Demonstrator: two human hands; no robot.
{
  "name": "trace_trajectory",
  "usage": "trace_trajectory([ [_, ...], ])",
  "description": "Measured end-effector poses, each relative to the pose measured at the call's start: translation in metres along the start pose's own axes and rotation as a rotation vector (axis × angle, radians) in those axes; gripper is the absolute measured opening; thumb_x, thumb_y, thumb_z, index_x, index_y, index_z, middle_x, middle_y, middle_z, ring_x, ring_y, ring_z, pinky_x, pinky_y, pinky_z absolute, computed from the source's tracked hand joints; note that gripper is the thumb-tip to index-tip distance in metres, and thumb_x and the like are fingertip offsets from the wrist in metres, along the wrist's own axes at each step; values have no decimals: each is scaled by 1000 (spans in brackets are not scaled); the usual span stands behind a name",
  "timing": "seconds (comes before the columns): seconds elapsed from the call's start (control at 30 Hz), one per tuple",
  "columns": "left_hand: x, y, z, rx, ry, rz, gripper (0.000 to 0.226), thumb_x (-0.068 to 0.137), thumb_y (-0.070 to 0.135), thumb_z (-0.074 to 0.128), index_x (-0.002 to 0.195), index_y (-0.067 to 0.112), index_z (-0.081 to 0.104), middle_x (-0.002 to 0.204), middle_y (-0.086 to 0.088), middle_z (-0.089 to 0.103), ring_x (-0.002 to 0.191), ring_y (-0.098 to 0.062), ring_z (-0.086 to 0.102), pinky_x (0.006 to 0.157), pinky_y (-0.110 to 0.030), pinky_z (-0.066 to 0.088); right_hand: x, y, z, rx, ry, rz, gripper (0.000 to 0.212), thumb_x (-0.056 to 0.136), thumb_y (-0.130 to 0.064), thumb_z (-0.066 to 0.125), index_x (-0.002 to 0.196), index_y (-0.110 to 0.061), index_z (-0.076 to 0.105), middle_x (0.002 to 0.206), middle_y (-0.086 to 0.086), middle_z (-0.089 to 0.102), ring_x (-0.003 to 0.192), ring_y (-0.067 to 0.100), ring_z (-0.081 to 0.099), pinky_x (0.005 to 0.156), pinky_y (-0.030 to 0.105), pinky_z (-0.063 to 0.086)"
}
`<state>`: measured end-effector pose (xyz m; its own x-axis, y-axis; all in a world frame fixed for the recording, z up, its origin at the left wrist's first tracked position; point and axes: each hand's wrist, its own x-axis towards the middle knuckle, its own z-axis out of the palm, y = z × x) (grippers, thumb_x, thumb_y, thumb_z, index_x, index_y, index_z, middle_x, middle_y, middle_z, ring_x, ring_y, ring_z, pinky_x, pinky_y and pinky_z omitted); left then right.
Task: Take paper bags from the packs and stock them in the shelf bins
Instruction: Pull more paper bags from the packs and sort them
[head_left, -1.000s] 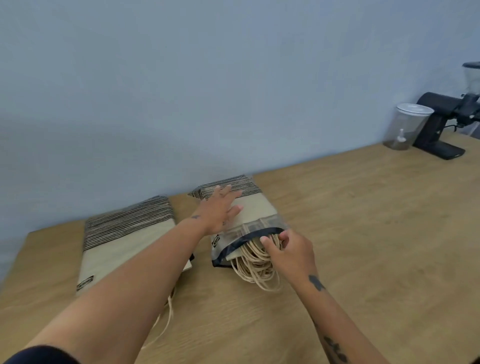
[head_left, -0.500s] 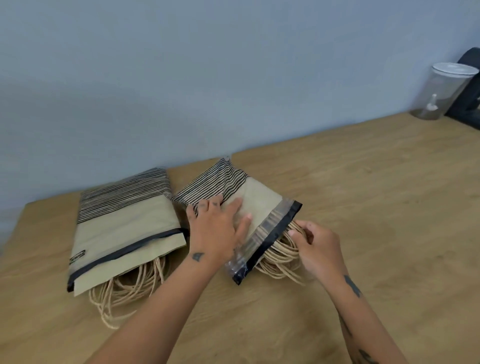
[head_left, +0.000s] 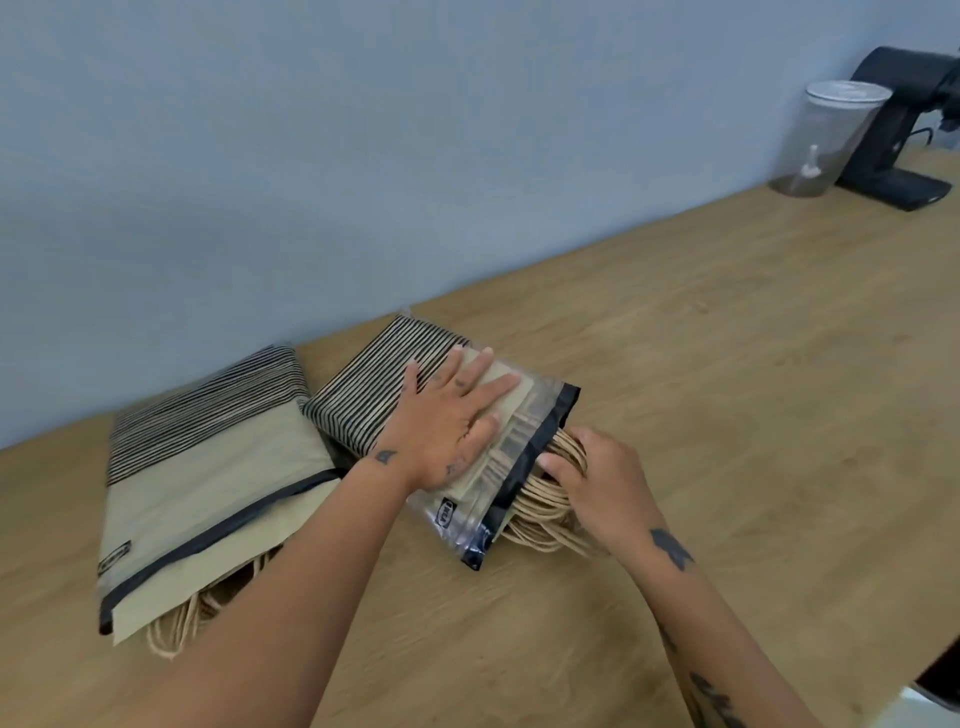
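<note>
While our left hand (head_left: 447, 421) lies flat on the opened pack of paper bags (head_left: 363, 395), fingers straight and spread, our right hand (head_left: 597, 483) curls its fingers round the bundle of twine handles (head_left: 540, 512) that spills from the pack's dark-edged mouth. The pack rests on the wooden table (head_left: 727, 415) between our two hands, its striped end toward the wall. A second pack (head_left: 208, 467) lies just beside it on the left, its own handles poking out toward us. No shelf bins are in view.

We judge the step in hand to be drawing the bags out of the clear sleeve. To do it well, we should pull along the length of the pack, straight out through the mouth, not upward, so that the plastic does not bunch round the stack. The flat palm should weigh on the sleeve only enough to stop it sliding with the bags, since too much weight would clamp the paper too. Our right hand ought to gather as many handles as it can, because twine glued to paper may tear if one loop takes the whole load. A slow, even draw suits this, and the stack is likely to come out squared.

Well apart at the far right stand a clear lidded container (head_left: 826, 140) and a black appliance (head_left: 893, 130).
</note>
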<state>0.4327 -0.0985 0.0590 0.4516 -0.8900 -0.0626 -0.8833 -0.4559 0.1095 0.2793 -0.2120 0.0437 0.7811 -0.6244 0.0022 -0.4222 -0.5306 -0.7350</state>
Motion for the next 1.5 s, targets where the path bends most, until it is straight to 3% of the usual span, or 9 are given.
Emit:
trace_trajectory([
  [0.2, -6, -7, 6, -36, 40, 5, 56, 78, 60, -8, 133, 54, -10, 155, 15, -12, 145, -14, -12, 113, -52, -11, -7, -7, 10, -32, 103, -58, 19, 87, -23, 59, 103, -13, 59, 97, 2, 64, 90, 17, 57, 76, 27, 43],
  [0.33, -9, -11, 8, -54, 50, 12, 64, 78, 61, -6, 141, 51, -1, 158, 13, -7, 146, -14, -10, 115, -52, -9, -9, -7, 12, -62, 101, -132, 26, 84, -27, 63, 107, -16, 58, 97, -2, 63, 90, 13, 56, 76, 26, 41],
  [0.5, -9, -13, 9, -89, 46, 7, 68, 76, 62, -6, 143, 50, 4, 158, 13, -6, 145, -14, -11, 113, -51, -11, -14, -7, 15, 0, 156, -190, 10, 85, -17, 62, 94, -13, 65, 84, -2, 68, 77, 12, 62, 71, 26, 49],
  [0.8, -17, -19, 6, -124, 34, 3, 68, 76, 64, -3, 142, 51, 3, 158, 14, -5, 145, -11, -11, 113, -49, -13, -28, 4, 13, -51, 287, -274, 13, 85, -8, 60, 92, -1, 67, 78, 12, 70, 71, 26, 65, 64, 39, 54],
  [0.9, -14, -17, 5, -132, 17, 2, 68, 75, 65, -2, 142, 51, 5, 158, 15, -5, 145, -11, -11, 112, -49, -13, -30, -1, 2, -72, 267, -239, 21, 88, -14, 55, 99, -1, 67, 85, 11, 71, 77, 25, 66, 69, 37, 55],
  [1.07, -8, -14, 2, -146, -6, -25, 57, 86, 57, 9, 143, 50, 9, 158, 14, -2, 145, -12, -9, 112, -49, -13, -17, -9, -10, -22, 186, -47, 30, 93, -17, 51, 119, -4, 60, 106, 10, 69, 85, 10, 54, 76, 20, 41],
  [1.2, -3, -9, 1, -145, -30, -76, 47, 96, 52, 17, 143, 49, 12, 158, 13, 1, 146, -15, -8, 112, -54, -10, -31, -14, 1, -87, 198, -35, 27, 95, -17, 47, 112, -2, 61, 101, 14, 68, 95, 26, 63, 82, 35, 49],
  [1.3, 3, -8, 0, -131, -33, -120, 47, 96, 51, 15, 143, 48, 11, 159, 12, -1, 146, -18, -9, 112, -56, -9, -45, -13, 7, -81, 207, -44, 31, 95, -17, 46, 118, 0, 58, 100, 15, 68, 92, 26, 63, 81, 36, 51],
  [1.5, 0, -21, 5, -105, -29, -19, 57, 87, 64, 5, 143, 51, 3, 158, 13, -6, 145, -15, -11, 112, -53, -11, -29, 0, -18, 64, 158, 33, 35, 92, -15, 52, 124, -1, 55, 116, 14, 66, 99, 19, 62, 84, 17, 43],
])
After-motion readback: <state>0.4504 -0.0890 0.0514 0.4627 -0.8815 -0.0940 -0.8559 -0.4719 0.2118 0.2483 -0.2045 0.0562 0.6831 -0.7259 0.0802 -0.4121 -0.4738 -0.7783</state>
